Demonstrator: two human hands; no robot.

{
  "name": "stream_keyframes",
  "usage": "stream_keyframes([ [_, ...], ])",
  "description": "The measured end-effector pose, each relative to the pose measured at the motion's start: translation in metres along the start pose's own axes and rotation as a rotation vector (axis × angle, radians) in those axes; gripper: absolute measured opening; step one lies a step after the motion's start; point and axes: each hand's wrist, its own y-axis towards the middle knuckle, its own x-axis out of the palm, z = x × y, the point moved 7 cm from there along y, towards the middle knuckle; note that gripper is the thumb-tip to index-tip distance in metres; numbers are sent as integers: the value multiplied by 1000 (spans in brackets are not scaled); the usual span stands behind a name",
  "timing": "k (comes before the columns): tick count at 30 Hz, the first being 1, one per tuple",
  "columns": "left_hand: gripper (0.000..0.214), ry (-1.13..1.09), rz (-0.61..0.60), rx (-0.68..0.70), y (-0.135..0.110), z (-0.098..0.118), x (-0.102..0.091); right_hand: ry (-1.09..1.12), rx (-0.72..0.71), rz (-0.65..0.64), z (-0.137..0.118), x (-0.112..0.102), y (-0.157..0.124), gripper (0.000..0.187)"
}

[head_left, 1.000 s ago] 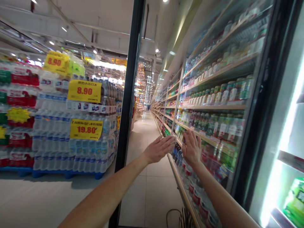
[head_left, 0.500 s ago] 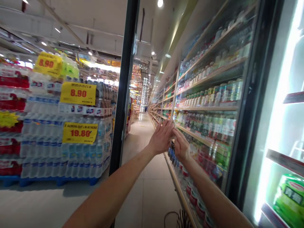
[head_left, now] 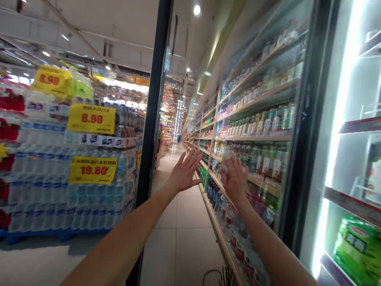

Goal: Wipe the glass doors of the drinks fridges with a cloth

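My left hand (head_left: 185, 171) is held out with its fingers spread and nothing in it, close to the glass of a tall door; I cannot tell whether it touches the pane. To the right, my right hand (head_left: 235, 179) has its fingers bent around a crumpled pale cloth (head_left: 226, 162), partly hidden and blurred, which appears to be against the glass. The door's dark frame has a left upright (head_left: 152, 99) and a thicker right upright (head_left: 308, 119). Through or in the pane show shelves of bottles and cans (head_left: 256, 123).
At right stands a lit cooler with shelf edges (head_left: 357, 202) and a green package (head_left: 358, 248). Left of the door, packs of bottled water (head_left: 44, 178) are stacked on a blue pallet (head_left: 64, 235), with yellow price signs (head_left: 92, 170). Tiled floor (head_left: 162, 246) runs below.
My hands were together before the glass; now they are apart. My left hand has moved left and spread its fingers, while the right has moved right with the cloth. The view has shifted slightly.
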Motion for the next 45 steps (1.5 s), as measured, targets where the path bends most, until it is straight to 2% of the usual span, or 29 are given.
stream_keyframes([
  [2,94,11,-8,-5,0,0,3,-42,118,50,36,-9,-7,38],
  [4,94,21,-11,-7,-1,1,4,-36,184,59,46,-10,-10,41],
  [5,94,25,-12,-8,-1,1,4,-19,183,51,40,-7,-10,42],
  [7,93,29,-11,-11,-2,0,4,20,126,22,10,2,-7,45],
  [10,91,28,-9,-11,-1,0,3,49,-46,-33,-36,15,-3,43],
  [12,91,31,-15,-15,-1,1,3,38,-152,-58,-40,16,-5,40],
  [14,89,42,-25,-23,-1,1,5,-12,-171,-20,-17,8,-8,37],
  [15,89,48,-29,-27,-1,1,7,-47,-127,17,3,1,-8,37],
  [18,87,61,-17,-35,-4,1,10,-122,114,104,58,-13,-8,40],
  [20,88,59,-5,-39,-6,2,11,-118,216,106,66,-13,-5,43],
  [22,86,52,9,-40,-6,3,9,-83,180,68,45,-6,-1,45],
  [25,76,40,47,-37,6,5,3,-37,-4,4,0,8,8,45],
  [27,68,36,93,-70,21,4,-4,-31,-122,-32,-9,11,14,43],
  [29,65,27,133,-119,37,1,-10,-47,-140,-54,13,8,21,41],
  [30,65,19,144,-137,44,-1,-11,-63,-85,-48,34,4,26,41],
  [33,67,0,155,-149,56,-3,-12,-120,271,52,107,-12,37,44],
  [35,67,6,172,-146,57,-4,-12,-123,430,108,125,-16,41,46],
  [37,65,19,190,-144,54,-4,-11,-94,371,99,102,-9,48,46],
  [40,63,37,207,-139,52,-4,-9,-33,15,-18,32,14,62,42],
  [42,63,43,215,-139,51,-4,-10,-14,-164,-81,6,21,68,39],
  [43,63,44,216,-140,51,-4,-11,-17,-179,-93,9,20,71,39],
  [45,64,46,214,-140,52,-4,-12,-45,-61,-82,46,11,78,40],
])
